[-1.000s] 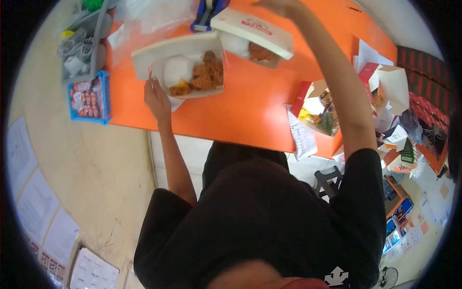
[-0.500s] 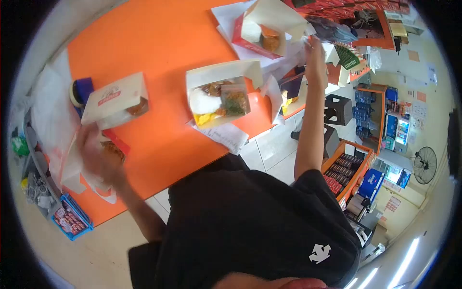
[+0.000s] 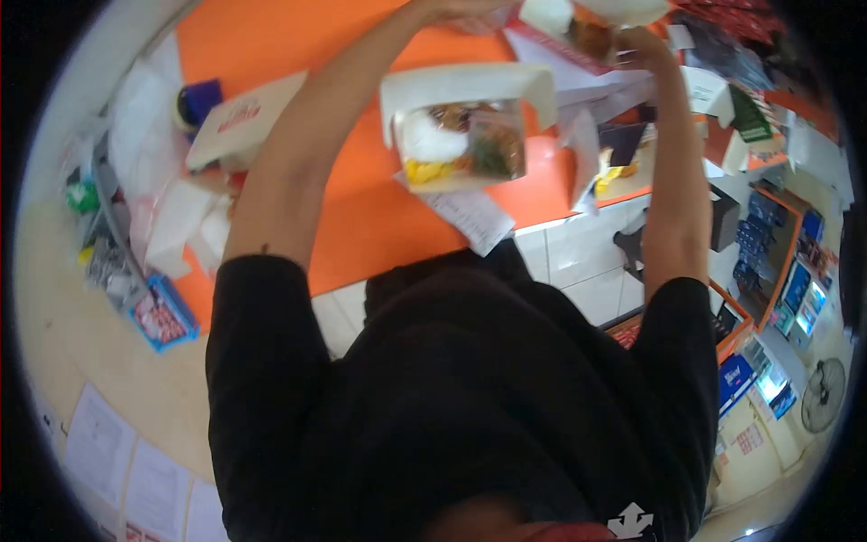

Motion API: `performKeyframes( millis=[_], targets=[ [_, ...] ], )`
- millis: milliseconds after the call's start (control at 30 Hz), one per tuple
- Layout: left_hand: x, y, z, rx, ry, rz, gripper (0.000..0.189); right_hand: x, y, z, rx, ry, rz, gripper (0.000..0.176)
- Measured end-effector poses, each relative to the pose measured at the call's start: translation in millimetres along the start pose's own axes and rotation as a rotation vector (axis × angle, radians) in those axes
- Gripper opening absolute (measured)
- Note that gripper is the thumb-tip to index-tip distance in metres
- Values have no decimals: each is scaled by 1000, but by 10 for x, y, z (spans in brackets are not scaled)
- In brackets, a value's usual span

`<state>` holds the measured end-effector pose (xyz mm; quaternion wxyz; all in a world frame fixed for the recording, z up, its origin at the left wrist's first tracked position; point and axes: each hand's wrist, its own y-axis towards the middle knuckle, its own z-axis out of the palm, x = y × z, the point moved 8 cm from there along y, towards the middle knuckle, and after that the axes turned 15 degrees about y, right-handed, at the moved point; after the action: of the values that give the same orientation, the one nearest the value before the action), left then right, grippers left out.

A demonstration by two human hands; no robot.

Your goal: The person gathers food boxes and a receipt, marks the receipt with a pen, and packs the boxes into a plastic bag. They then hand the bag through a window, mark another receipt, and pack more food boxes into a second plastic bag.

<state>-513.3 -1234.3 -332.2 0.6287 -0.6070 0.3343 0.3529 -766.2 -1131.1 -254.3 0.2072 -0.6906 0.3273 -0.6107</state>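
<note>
1. Two hands, both up at the far side of the orange table (image 3: pixel 343 212).
2. Left hand (image 3: pixel 465 7): blurred at the top edge, just beside the red-sided box (image 3: pixel 560 43); can't tell finger spread or contact.
3. Right hand (image 3: pixel 639 47): fingers bent at that box's right side; can't tell whether they pinch it.
4. Red-sided box: lies open, fried piece (image 3: pixel 592 38) inside.
5. Nearer open box (image 3: pixel 465 79): rice (image 3: pixel 432 137), yellow food (image 3: pixel 428 171), clear packet (image 3: pixel 494 149); paper slip (image 3: pixel 474 217) at its near edge.
</note>
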Motion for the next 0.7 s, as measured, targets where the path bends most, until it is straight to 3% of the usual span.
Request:
performKeyframes(
  millis=[67,133,200,300,400,433,533,567,600,633,667,700],
  targets=[
    [-271,9,158,431,-272,111,52,-52,75,-90,56,42,44,29],
    [-376,17,329,636,-406,190,50,-59,63,-93,-11,35,16,27],
    [-59,168,-264,-450,48,69,56,36,7,20,-79,3,-22,27],
    [-130,-76,-402,-597,139,134,60,365,-157,262,-209,-37,-314,33],
    [-28,-569,-497,-667,150,94,64,433,255,266,-291,-199,-394,41],
    [91,-813,-440,-681,150,72,64,524,218,521,-199,-39,-482,47],
    [634,-1344,-489,-803,14,102,69,983,-335,1447,-225,-60,-527,43],
    [1289,-1143,-519,-614,-135,56,71,1068,-174,1592,-201,-271,-804,43],
    [1723,-1171,-463,-432,-287,8,75,1075,5,1705,-165,-249,-819,43],
    [1226,-1704,-107,-603,-166,65,73,1080,175,1931,-214,-591,-802,43],
    [1381,-1634,-186,-601,-189,21,69,1067,336,2152,-265,-928,-784,48],
    [1561,-1556,-313,-601,-212,-19,66,1083,412,2205,-250,-980,-798,47]
  ],
)
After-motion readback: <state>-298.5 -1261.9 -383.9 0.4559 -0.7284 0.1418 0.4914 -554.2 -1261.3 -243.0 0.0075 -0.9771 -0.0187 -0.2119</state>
